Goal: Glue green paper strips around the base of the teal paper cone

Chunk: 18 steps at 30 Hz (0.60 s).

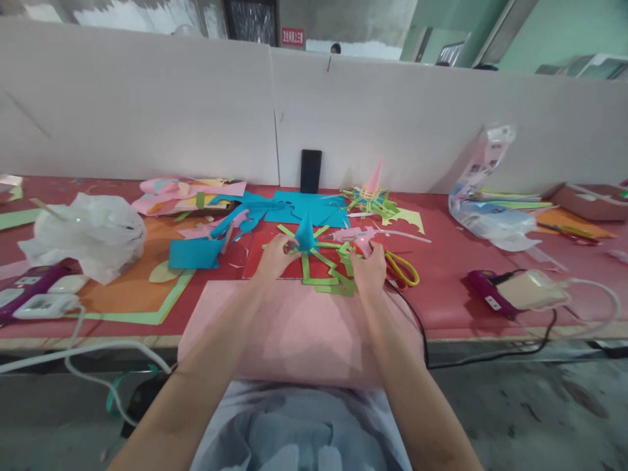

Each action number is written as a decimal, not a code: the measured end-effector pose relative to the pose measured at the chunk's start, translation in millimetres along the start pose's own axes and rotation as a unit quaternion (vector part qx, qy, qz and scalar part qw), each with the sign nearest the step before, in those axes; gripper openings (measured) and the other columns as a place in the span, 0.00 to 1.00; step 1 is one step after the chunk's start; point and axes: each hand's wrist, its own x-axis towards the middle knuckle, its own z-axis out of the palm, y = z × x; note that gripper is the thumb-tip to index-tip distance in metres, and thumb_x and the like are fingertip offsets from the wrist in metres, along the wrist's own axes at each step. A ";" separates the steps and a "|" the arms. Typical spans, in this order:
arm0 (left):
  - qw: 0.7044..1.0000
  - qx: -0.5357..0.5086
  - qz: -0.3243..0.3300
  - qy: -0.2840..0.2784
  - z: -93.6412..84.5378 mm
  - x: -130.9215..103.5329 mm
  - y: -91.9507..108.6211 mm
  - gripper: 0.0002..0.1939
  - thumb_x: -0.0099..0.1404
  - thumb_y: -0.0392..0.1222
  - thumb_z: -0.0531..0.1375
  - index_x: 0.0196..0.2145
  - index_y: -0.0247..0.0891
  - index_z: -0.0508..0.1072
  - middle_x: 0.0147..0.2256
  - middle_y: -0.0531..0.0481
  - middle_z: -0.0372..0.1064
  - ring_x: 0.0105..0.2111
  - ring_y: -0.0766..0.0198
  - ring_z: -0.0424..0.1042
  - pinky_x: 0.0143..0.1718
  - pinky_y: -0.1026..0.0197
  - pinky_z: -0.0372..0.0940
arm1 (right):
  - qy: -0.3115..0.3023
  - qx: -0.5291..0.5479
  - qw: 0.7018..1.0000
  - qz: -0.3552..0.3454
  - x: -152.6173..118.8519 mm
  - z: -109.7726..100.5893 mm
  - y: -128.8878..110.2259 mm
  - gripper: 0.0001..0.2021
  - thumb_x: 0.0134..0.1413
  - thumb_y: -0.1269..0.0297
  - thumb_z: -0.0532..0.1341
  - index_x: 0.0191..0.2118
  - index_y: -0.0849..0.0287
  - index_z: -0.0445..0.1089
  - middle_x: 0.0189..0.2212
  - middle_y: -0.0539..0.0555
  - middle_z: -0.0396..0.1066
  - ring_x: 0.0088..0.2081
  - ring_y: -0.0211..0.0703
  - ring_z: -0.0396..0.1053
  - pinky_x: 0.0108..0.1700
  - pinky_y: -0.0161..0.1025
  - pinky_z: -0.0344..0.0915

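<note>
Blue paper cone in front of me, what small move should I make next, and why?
Probably ease the pink glue gun toward the base of the blue paper cone: its nozzle points that way, your right hand is at the gun, and your left hand is at the cone, seemingly placed to steady it.

We are seeing a blue cone [305,237], lime-green strips [306,268] and a red sheet [254,261]. We are noticing a pink glue gun [347,234], yellow scissor handles [416,271], a pale-pink cover [304,327], a black phone [311,171], a red tabletop [446,307] and a red sign [293,36] bearing white characters.
</note>
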 end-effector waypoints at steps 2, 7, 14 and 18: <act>0.999 0.015 0.016 -0.027 2.5 -0.3 -1.2 0.09 0.55 0.44 0.63 0.32 0.38 0.72 0.34 0.50 0.67 0.32 0.64 0.64 0.34 0.62 0.59 | -0.001 -0.003 1.000 -0.002 0.1 1.0 1.5 0.22 0.49 0.56 0.57 0.50 0.59 0.60 0.49 0.61 0.67 0.48 0.49 0.66 0.46 0.41 0.61; 0.996 0.022 0.036 -0.072 8.9 -2.7 -3.2 0.06 0.54 0.42 0.64 0.28 0.38 0.73 0.31 0.50 0.67 0.31 0.64 0.65 0.34 0.61 0.58 | -0.010 -0.003 1.000 -0.004 -0.2 0.6 0.4 0.22 0.48 0.57 0.58 0.50 0.58 0.61 0.49 0.60 0.67 0.49 0.50 0.65 0.46 0.41 0.61; 0.992 0.011 0.027 -0.120 8.5 -5.2 -1.9 0.06 0.54 0.44 0.64 0.27 0.39 0.75 0.30 0.50 0.68 0.31 0.63 0.66 0.33 0.61 0.59 | -0.032 0.007 0.999 0.015 -0.7 -2.7 -4.3 0.22 0.47 0.59 0.59 0.50 0.59 0.61 0.49 0.60 0.67 0.49 0.51 0.65 0.46 0.42 0.60; 0.992 0.017 0.016 -0.124 8.9 -4.7 -2.1 0.06 0.53 0.44 0.64 0.28 0.40 0.76 0.31 0.50 0.68 0.32 0.62 0.66 0.33 0.61 0.59 | -0.032 0.008 0.999 0.010 -1.1 -2.6 -5.0 0.22 0.47 0.59 0.59 0.49 0.59 0.61 0.49 0.60 0.67 0.49 0.50 0.65 0.47 0.42 0.60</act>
